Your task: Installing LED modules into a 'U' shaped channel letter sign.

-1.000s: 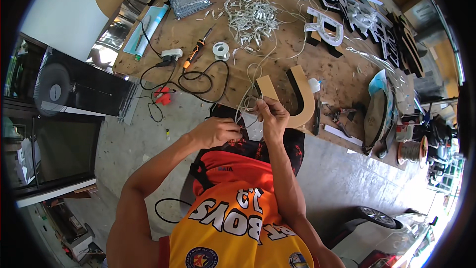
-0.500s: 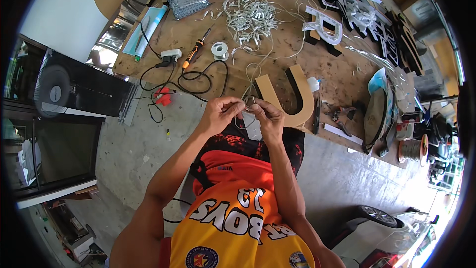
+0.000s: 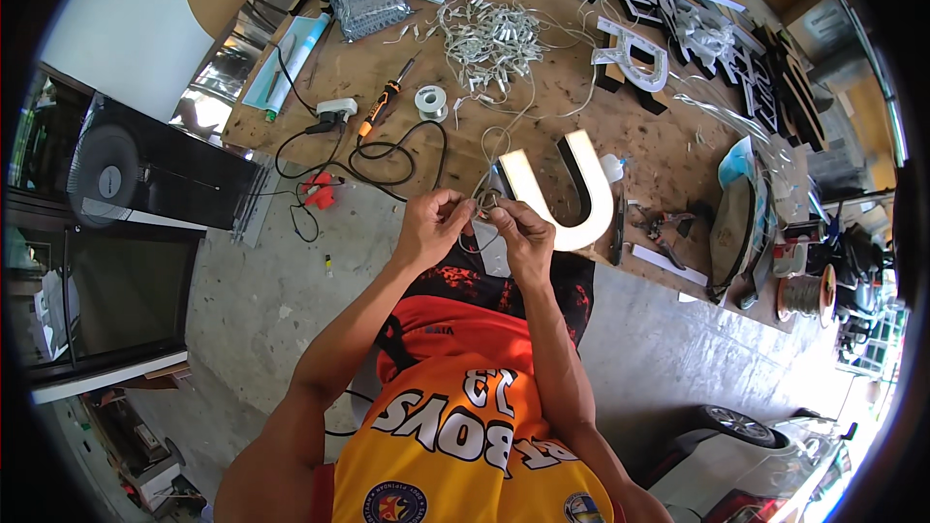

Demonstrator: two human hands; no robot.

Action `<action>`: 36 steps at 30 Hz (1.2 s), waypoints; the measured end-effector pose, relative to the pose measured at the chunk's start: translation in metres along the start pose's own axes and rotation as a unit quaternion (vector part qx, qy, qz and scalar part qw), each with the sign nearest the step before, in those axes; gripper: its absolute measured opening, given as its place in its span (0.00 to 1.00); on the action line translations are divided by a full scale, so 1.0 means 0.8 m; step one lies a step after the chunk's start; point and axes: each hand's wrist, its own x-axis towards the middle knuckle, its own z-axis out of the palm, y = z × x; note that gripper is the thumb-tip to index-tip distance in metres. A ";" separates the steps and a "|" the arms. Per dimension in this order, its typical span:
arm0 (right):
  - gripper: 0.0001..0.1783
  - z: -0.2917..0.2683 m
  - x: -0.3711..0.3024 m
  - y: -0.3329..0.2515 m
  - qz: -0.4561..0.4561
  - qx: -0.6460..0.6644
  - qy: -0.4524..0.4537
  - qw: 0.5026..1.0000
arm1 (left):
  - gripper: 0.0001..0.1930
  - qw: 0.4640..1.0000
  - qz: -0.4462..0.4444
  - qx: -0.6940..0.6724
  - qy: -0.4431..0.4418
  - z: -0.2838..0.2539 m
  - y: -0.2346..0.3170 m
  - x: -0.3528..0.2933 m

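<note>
A thin pale wire loop point(image 3: 487, 201) is pinched between both hands at the near edge of the brown wooden workbench point(image 3: 542, 111). The left hand point(image 3: 433, 226) and right hand point(image 3: 520, 235) close fingertips on it; its ends are too fine to trace. Just right lies a white U-shaped sign letter point(image 3: 572, 196). Bare concrete floor point(image 3: 252, 291) opens to the left.

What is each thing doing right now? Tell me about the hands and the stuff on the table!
Left hand: pinching thin wire.
Right hand: pinching the same wire.
Thin wire: held between both hands.
U-shaped letter: lying flat on the table.
Soldering iron: lying unused.
Solder spool: lying flat.
</note>
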 end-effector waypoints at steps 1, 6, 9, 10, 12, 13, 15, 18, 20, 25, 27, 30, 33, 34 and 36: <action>0.11 0.000 0.000 0.000 -0.010 0.000 -0.006 1.000 | 0.08 1.000 0.003 0.009 0.001 0.001 -0.001 0.000; 0.10 0.004 0.001 -0.005 -0.011 0.000 -0.003 1.000 | 0.07 0.999 -0.014 0.030 -0.023 -0.005 -0.002 -0.001; 0.09 0.000 0.004 0.000 -0.017 -0.010 -0.009 1.000 | 0.05 0.992 0.072 0.102 -0.021 -0.011 0.010 0.003; 0.09 -0.002 0.005 0.001 -0.017 -0.011 -0.009 1.000 | 0.05 0.971 0.167 0.171 -0.002 -0.015 0.021 0.007; 0.09 -0.007 0.007 0.002 0.010 0.003 -0.051 0.999 | 0.07 0.936 0.260 0.237 0.016 -0.025 0.040 0.018; 0.09 -0.009 0.008 0.003 0.024 0.010 -0.073 0.997 | 0.09 0.895 0.339 0.287 -0.050 -0.031 0.049 0.025; 0.09 -0.016 0.014 0.008 0.020 0.005 -0.110 0.994 | 0.16 0.774 0.481 0.372 -0.178 -0.040 0.061 0.038; 0.09 -0.022 0.024 0.005 0.010 -0.006 -0.176 0.984 | 0.14 0.733 0.492 0.394 -0.256 -0.048 0.060 0.052; 0.07 -0.025 0.032 0.001 0.036 -0.045 -0.242 0.969 | 0.13 0.707 0.500 0.400 -0.299 -0.051 0.060 0.058; 0.08 -0.028 0.035 0.006 0.098 -0.006 -0.301 0.949 | 0.06 0.718 0.496 0.392 -0.291 -0.051 0.048 0.061; 0.07 -0.014 0.023 0.010 0.043 -0.056 -0.243 0.967 | 0.06 0.785 0.426 0.362 -0.267 -0.050 0.030 0.057; 0.05 0.007 0.007 0.012 -0.066 -0.155 -0.130 0.977 | 0.06 0.914 0.204 0.272 -0.219 -0.043 -0.006 0.026; 0.11 0.012 -0.004 0.018 -0.361 -0.383 -0.097 0.845 | 0.09 0.967 -0.114 0.066 -0.217 -0.053 -0.010 0.013; 0.11 0.014 -0.010 0.022 -0.359 -0.382 -0.094 0.846 | 0.10 0.921 -0.307 -0.092 -0.223 -0.062 -0.006 0.010; 0.15 0.017 -0.020 0.032 -0.411 -0.397 -0.117 0.812 | 0.11 0.814 -0.483 -0.240 -0.213 -0.068 -0.005 0.000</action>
